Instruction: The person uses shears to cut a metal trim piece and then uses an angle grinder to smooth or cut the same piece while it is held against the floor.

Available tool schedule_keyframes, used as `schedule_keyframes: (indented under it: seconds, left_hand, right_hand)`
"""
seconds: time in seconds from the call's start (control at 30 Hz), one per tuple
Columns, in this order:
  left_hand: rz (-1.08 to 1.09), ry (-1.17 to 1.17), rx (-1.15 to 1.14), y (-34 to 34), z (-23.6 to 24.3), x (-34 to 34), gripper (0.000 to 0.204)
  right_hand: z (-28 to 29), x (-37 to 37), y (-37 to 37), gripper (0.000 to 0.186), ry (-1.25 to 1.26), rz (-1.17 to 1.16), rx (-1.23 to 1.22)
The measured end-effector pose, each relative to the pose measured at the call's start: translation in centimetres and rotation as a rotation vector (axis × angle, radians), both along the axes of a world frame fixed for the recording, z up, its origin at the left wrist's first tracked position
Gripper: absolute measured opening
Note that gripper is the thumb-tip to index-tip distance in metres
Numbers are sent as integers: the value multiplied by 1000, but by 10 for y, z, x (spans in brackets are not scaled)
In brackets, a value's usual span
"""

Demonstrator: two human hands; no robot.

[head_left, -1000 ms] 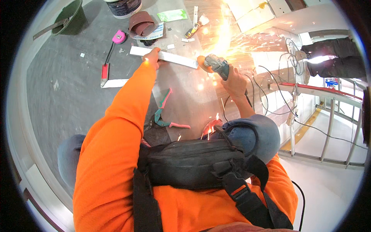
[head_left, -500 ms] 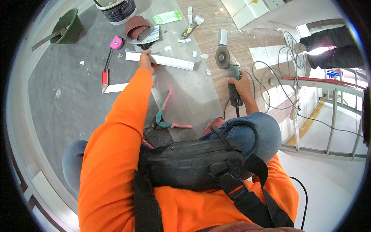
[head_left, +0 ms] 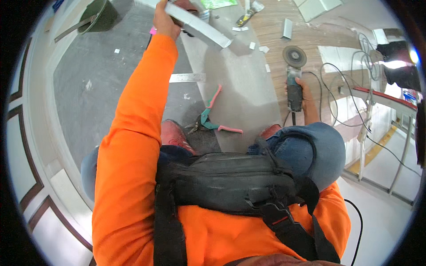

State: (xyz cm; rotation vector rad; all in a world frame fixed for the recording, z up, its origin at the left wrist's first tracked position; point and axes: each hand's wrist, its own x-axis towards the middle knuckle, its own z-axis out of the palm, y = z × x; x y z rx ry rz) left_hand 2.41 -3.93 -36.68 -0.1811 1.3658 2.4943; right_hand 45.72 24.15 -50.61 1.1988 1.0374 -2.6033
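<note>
My left hand [head_left: 167, 23] is closed around a long white profile strip [head_left: 207, 32], holding it at a slant above the floor. The strip's far end runs out of the picture at the top. My right hand [head_left: 307, 98] wraps the dark body of an angle grinder [head_left: 294, 95]. Its round disc [head_left: 294, 56] points away from me and shows its flat face. Between my feet lie tin snips [head_left: 205, 119] with teal and pink handles, jaws toward my left shoe. A flat metal ruler blade [head_left: 190, 78] lies beyond them, partly behind my left sleeve.
A green bucket [head_left: 104, 20] stands at the far left. A yellow-and-black-handled scraper [head_left: 245, 17] and a short white offcut [head_left: 287, 28] lie ahead. On the right are loose cables [head_left: 337, 88], a ladder [head_left: 401, 155] and another person's dark trouser legs [head_left: 399, 53].
The view has shifted. My left hand has carried the strip farther away and tilted it more. The grinder has moved slightly right and turned, its disc showing fuller. Both hands keep hold.
</note>
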Motion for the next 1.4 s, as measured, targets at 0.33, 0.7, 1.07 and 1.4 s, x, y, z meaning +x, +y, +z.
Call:
schedule_keyframes:
  seconds: [0.33,0.7,1.07,1.4]
  left_hand:
    - [-358,452,-512,-9,156,-107,56]
    - [-243,615,-869,-113,96,-58,56]
    - [-319,839,-820,-89,76,24,24]
    - [-248,907,-732,-80,71,53,15]
  right_hand:
    - [24,27,27,60,-223,-39,463]
    - [28,48,27,62,-296,-41,944]
    - [6,50,7,59,-351,-178,1191]
    - [14,64,5,49,-273,-462,1190]
